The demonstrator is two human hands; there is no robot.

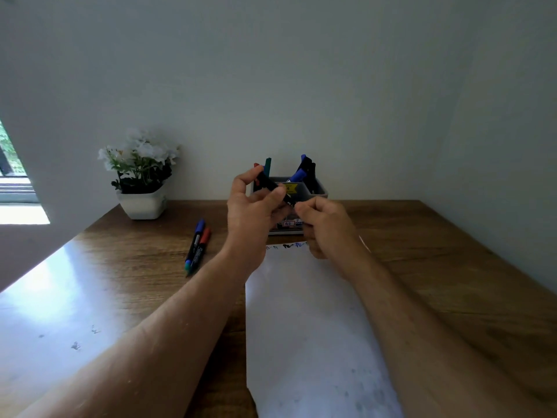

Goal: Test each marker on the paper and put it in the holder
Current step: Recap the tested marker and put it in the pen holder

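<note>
A black marker [271, 185] is held tilted in front of the grey holder [319, 188], which stands against the wall with several markers upright in it. My left hand [253, 206] grips the marker's barrel. My right hand [325, 227] pinches its lower end, where the cap or tip is hidden by my fingers. A white sheet of paper [307, 327] lies on the desk below my hands, with small coloured scribbles [289, 245] along its far edge. Three more markers, blue [195, 239], red [201, 245] and a green-ended one [188, 268], lie together on the desk to the left.
A white pot of white flowers [140, 179] stands at the back left against the wall. The wooden desk [437, 251] runs to the wall; bright glare covers its near left part. A window opening shows at the far left.
</note>
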